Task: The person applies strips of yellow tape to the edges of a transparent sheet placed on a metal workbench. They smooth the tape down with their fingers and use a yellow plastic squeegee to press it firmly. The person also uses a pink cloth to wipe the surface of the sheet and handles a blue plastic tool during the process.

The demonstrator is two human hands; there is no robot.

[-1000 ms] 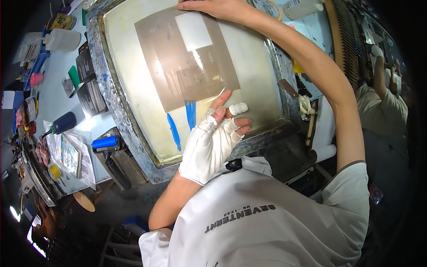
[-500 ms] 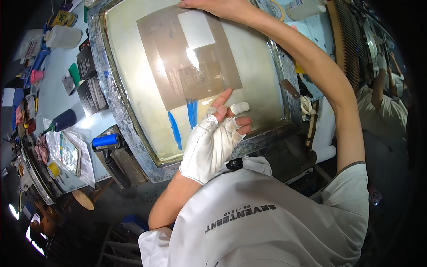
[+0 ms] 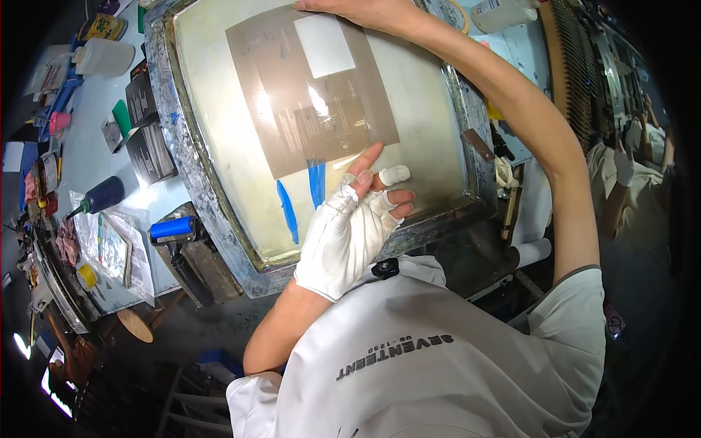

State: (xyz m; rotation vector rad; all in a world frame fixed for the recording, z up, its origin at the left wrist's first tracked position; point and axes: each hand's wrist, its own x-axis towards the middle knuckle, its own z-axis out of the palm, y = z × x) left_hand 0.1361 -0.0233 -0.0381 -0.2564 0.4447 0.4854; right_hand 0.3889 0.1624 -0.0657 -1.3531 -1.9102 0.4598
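Note:
A brownish translucent film sheet (image 3: 281, 142) with a pale rectangle near its far end lies on a yellowish mesh screen (image 3: 431, 168). My left hand (image 3: 343, 226), in a white glove with bare fingertips, is palm up at the sheet's near edge. Its index finger reaches that edge; the other fingers are loosely curled and apart, one wearing a white finger cot. Bare and ungloved, my right hand (image 3: 358, 9) stretches to the far edge and touches it with a fingertip. The picture's top edge partly cuts off its fingers. Two blue tape strips (image 3: 288, 212) mark the near mesh.
A worn frame (image 3: 234, 255) borders the mesh. Left of it are a blue-headed roller (image 3: 173, 231), dark boxes (image 3: 150, 153), a dark squeeze bottle (image 3: 106, 196) and a white jug (image 3: 104, 57). A clear bottle (image 3: 504, 13) stands far right; another person (image 3: 628, 175) appears beyond.
The film sheet has shifted slightly away and to the right, with both my hands nearly in place. At the right, the other person's gloved hand has moved lower.

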